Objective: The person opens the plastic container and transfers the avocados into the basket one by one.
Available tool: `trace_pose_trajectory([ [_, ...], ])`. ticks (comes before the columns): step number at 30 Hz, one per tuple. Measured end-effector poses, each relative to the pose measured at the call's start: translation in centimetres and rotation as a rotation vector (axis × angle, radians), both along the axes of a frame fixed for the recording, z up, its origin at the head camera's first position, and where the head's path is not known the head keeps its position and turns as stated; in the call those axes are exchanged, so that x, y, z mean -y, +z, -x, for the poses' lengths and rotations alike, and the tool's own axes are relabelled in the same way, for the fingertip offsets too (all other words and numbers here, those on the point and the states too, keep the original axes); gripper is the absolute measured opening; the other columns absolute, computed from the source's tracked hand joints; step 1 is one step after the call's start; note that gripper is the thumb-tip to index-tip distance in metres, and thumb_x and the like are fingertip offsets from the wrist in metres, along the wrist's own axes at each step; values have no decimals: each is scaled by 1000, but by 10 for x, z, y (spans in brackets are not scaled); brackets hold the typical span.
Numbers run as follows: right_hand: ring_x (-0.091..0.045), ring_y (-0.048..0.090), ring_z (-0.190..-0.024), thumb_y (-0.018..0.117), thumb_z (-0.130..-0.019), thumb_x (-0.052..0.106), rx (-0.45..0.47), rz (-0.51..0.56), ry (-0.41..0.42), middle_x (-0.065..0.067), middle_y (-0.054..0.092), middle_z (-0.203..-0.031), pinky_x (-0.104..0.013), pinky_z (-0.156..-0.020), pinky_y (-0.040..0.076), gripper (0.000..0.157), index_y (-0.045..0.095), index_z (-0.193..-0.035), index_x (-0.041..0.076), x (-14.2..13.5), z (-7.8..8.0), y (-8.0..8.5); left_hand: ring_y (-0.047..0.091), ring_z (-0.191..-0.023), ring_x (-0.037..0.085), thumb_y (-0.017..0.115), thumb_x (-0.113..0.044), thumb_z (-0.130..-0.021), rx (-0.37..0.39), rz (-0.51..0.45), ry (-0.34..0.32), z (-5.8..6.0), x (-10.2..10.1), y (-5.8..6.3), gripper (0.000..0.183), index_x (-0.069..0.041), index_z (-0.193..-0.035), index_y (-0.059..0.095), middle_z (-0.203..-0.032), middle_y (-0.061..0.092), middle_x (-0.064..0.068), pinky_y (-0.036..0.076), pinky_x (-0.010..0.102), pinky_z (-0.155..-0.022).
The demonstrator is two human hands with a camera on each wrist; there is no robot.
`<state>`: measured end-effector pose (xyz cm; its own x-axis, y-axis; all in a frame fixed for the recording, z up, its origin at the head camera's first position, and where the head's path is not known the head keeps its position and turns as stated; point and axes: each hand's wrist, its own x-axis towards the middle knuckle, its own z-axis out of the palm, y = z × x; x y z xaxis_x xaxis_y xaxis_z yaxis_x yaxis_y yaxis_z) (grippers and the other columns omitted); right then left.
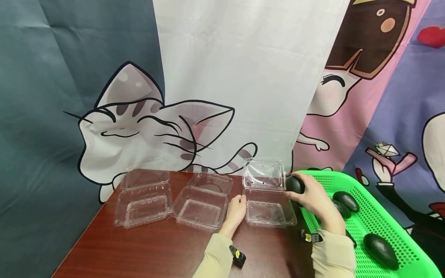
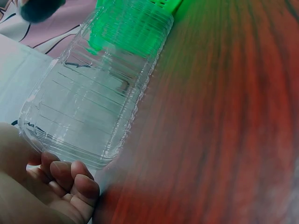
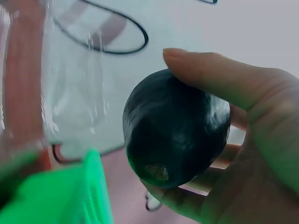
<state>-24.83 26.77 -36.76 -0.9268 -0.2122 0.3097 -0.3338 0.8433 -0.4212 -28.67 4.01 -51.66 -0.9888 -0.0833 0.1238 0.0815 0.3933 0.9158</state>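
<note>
My right hand [image 1: 315, 197] grips a dark avocado [image 1: 294, 185] above the gap between the right-hand clear plastic clamshell box [image 1: 270, 223] and the green basket. In the right wrist view, thumb and fingers curl round the avocado [image 3: 173, 130], whose pale stem scar faces the camera. My left hand [image 1: 236, 210] holds the left edge of that same box, which stands with its lid raised. The left wrist view shows curled fingers [image 2: 60, 170] against the end of the clamshell box [image 2: 84, 112].
Two more clear clamshell boxes stand with their lids up, one in the middle [image 1: 199, 224] and one at the left [image 1: 139, 222]. The green basket [image 1: 410, 247] at the right holds several avocados [image 1: 380, 251]. A printed curtain [image 1: 226, 58] hangs behind the brown table [image 1: 139, 255].
</note>
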Motion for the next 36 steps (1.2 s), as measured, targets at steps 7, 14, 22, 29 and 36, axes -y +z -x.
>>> trace_pose_trajectory([
  [7,-47,54,-102,80,-81,32,20,-75,-49,-32,54,-120,-57,-77,44,70,48,-133,-1,-47,2,16,48,-62,20,47,-21,-102,-3,-5,8,1,1,0,33,-11,-71,54,-64,50,3,40,37,-60],
  [14,-52,53,-102,82,-78,34,46,-171,-68,-35,54,-118,-62,-79,41,71,49,-128,-5,-107,5,13,48,-62,18,46,-21,-102,10,-4,2,-1,0,-2,33,-12,-71,53,-63,49,2,40,36,-60],
  [22,-54,52,-103,82,-78,36,150,-229,-64,-35,53,-120,-62,-77,42,70,51,-126,-4,-145,5,-9,46,-62,18,46,-22,-103,22,10,-9,-2,-1,-4,34,-13,-71,52,-63,48,1,39,35,-60],
  [29,-37,59,-85,82,-77,26,224,-249,-28,-28,60,-102,-48,-67,46,61,54,-120,-8,-167,11,-32,47,-62,19,46,-22,-103,13,8,-1,-1,-2,-3,34,-13,-70,52,-63,48,1,39,36,-60],
  [36,-45,58,-90,80,-76,22,317,-276,-46,-29,60,-101,-54,-71,46,58,53,-118,-8,-181,10,-45,49,-62,20,46,-20,-102,-8,8,1,0,-1,-2,33,-11,-71,53,-64,50,3,40,37,-60],
])
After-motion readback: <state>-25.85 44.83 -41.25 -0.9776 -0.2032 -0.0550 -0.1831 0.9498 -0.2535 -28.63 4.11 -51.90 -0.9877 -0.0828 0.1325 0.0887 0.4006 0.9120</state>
